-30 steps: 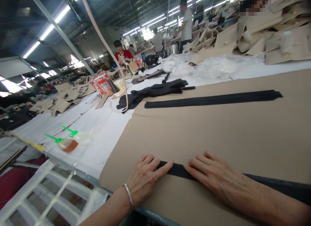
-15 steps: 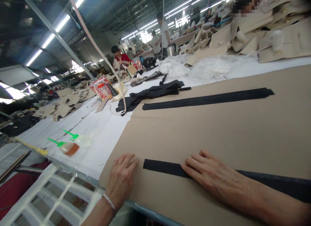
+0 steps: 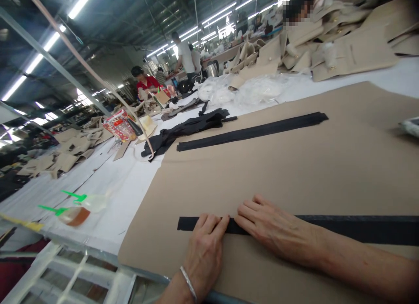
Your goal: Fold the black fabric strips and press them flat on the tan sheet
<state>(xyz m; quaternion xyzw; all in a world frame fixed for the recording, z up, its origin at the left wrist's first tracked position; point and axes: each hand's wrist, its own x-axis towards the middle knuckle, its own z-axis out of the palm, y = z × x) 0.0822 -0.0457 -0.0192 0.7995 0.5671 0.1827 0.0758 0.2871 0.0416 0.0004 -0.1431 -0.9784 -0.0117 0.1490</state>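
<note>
A long black strip (image 3: 340, 230) of thin material lies along the near part of a beige sheet (image 3: 229, 177). My left hand (image 3: 207, 240), wearing a silver bracelet, has its bent fingers closed together on the strip near its left end. Just to the right, my right hand (image 3: 265, 219) is also closed on the strip, with thumb and fingers bent down at its edge. The undersides of both hands are hidden. Farther up the sheet lies a stack of black strips (image 3: 252, 131).
Two squeeze bottles with green nozzles, one holding brown liquid (image 3: 75, 216), lie left on the white tabletop (image 3: 108, 234). Crumpled black pieces (image 3: 186, 131), clear plastic bags (image 3: 252, 90) and beige parts (image 3: 356, 51) lie behind. A hose (image 3: 88, 73) hangs at left. Other people are farther back.
My left hand has moved right from the bare sheet onto the black strip, beside my right hand. The view has shifted right, and a pale object now shows at the right edge.
</note>
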